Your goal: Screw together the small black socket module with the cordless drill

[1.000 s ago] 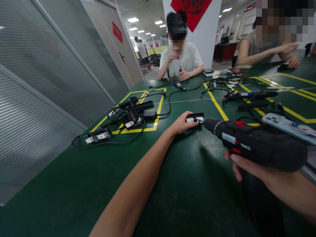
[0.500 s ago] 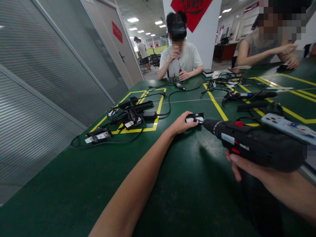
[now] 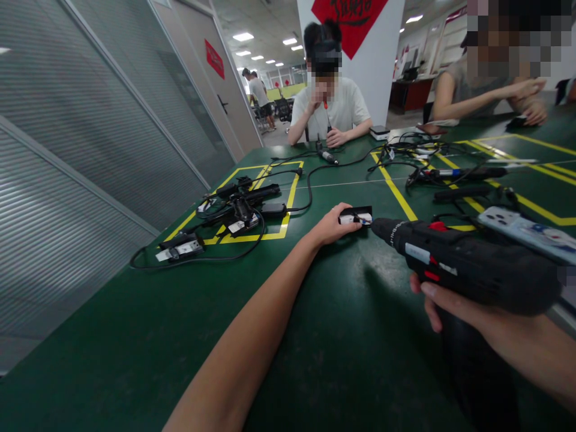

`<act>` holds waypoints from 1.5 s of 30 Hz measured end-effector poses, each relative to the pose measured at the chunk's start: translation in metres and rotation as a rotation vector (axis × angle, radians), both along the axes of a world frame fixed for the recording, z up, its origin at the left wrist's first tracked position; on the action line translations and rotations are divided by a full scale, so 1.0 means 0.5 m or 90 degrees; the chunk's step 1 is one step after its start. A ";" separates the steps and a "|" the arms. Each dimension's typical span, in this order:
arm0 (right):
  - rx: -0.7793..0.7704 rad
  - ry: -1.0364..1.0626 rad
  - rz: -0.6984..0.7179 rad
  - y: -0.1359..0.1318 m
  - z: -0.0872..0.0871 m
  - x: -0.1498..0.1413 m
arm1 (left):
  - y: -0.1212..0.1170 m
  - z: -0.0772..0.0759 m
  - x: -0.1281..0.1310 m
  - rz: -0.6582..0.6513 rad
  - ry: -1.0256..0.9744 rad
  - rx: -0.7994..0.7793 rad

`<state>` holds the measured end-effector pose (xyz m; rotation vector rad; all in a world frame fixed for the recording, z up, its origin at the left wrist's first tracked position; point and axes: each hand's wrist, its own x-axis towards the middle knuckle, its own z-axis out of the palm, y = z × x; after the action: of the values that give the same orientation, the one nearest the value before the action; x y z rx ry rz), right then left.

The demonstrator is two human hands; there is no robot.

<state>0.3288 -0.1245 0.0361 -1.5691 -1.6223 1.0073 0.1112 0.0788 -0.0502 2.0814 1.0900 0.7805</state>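
My left hand point(image 3: 332, 224) reaches out over the green table point(image 3: 135, 324) and grips a small black adapter with a white label point(image 3: 357, 215), holding it down on the surface. My right hand point(image 3: 454, 309) is wrapped round the grip of a black power drill with red marks point(image 3: 459, 264). The drill lies level, and its bit tip touches the right end of the adapter.
A heap of black adapters and cables point(image 3: 234, 210) lies in a yellow-taped square to the left. More cables and tools point(image 3: 450, 174) spread at the back right, and a phone point(image 3: 522, 228) rests near the drill. Two people point(image 3: 330, 102) sit across the table.
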 end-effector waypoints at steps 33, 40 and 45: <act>-0.081 0.049 0.013 -0.006 -0.018 0.019 | -0.004 0.006 0.001 -0.009 -0.011 -0.007; -0.059 0.093 -0.035 -0.012 -0.017 0.013 | -0.003 0.005 0.001 -0.002 -0.003 -0.010; -0.064 0.045 -0.056 -0.012 -0.008 -0.001 | -0.007 0.010 0.001 0.004 0.001 -0.011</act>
<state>0.3285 -0.1307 0.0321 -1.6374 -1.4623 1.1001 0.1116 0.0751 -0.0451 2.0653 1.1007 0.7689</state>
